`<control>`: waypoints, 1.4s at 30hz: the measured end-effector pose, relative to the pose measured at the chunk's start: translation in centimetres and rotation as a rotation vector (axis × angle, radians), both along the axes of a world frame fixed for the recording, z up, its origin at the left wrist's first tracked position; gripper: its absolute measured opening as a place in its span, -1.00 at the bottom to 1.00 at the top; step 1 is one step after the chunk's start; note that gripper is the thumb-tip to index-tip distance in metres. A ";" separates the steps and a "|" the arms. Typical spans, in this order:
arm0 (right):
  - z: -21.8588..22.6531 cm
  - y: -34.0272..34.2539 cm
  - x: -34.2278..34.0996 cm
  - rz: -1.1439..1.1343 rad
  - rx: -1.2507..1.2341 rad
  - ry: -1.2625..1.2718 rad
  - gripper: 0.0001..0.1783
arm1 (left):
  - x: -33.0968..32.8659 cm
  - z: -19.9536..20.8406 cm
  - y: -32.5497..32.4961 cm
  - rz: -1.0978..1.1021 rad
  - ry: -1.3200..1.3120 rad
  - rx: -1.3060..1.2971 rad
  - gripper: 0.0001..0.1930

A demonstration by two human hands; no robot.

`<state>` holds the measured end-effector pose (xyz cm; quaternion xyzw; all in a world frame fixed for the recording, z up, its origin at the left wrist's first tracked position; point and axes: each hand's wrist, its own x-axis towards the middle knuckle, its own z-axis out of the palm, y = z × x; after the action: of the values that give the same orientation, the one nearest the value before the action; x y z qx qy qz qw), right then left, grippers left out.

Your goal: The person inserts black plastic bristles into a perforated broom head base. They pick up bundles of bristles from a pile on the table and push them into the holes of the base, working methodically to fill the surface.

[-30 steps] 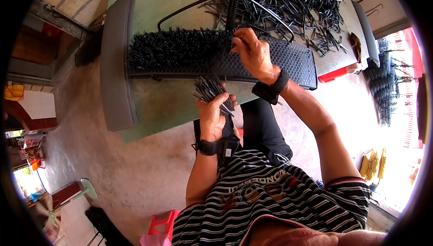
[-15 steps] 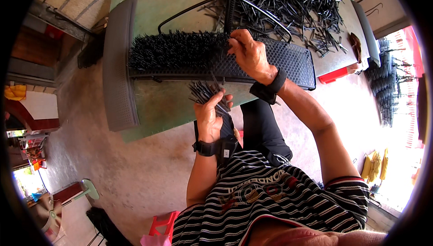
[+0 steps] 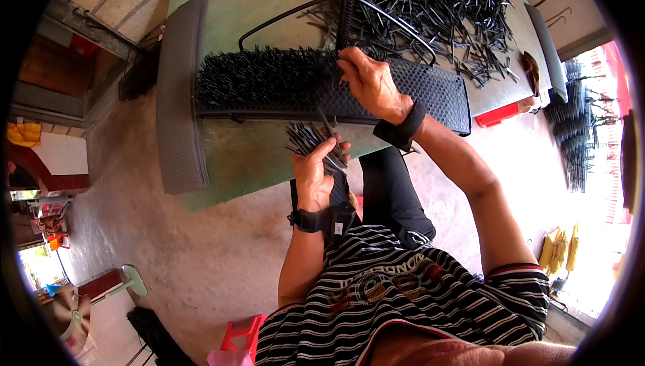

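A long black perforated panel (image 3: 440,94) lies across the table. Dense black bristle-like strips (image 3: 262,74) stand up over its left and middle part, while the holes on its right part show bare. My left hand (image 3: 314,176) is closed round a bundle of thin black strips (image 3: 304,139), just in front of the panel's near edge. My right hand (image 3: 376,85) is over the panel at the border between bristles and bare holes. Its thumb and fingers are pinched together at the bristles; what lies between the fingertips is too small and dark to make out.
Behind the panel, a large heap of loose black strips (image 3: 430,10) covers the green table (image 3: 228,188). A bent black metal frame (image 3: 282,17) rises there. Grey perforated sheets (image 3: 180,97) lie along the left edge. A red stool (image 3: 243,334) stands on the floor.
My right hand has shifted slightly left and down, its fingers still at the bristles. One strip sticks up more apart from the bundle in my left hand. The view has shifted slightly.
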<state>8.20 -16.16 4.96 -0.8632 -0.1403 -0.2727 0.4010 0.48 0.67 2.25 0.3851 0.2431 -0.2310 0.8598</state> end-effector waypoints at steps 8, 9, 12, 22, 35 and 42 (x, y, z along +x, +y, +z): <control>-1.3 -0.2 -0.2 -0.048 -0.056 0.063 -0.88 | -0.1 -0.2 0.0 0.000 -0.011 0.009 -0.79; -1.4 -0.4 -0.1 -0.038 -0.168 0.028 -0.89 | -0.1 -0.1 0.0 0.001 -0.001 0.012 -0.80; -1.3 -0.3 0.0 -0.069 -0.343 0.017 -0.87 | 0.0 -0.1 0.2 -0.012 -0.013 0.013 -0.80; 0.4 -0.1 -4.4 0.152 0.308 0.818 -0.79 | -0.1 -0.7 -0.5 -0.041 -0.110 -0.100 -0.85; 0.9 2.6 -8.4 -0.135 0.878 0.356 -0.87 | 1.4 -2.8 2.0 0.246 -0.081 -0.251 -0.87; -0.9 1.8 -8.3 0.295 -0.292 -0.388 -0.64 | 0.2 -0.9 2.0 -0.065 -0.048 -0.235 -0.84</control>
<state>-0.14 -14.38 4.03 -0.8137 -0.3765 -0.3484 0.2736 0.67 2.62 1.38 0.2949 0.1811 -0.2765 0.8966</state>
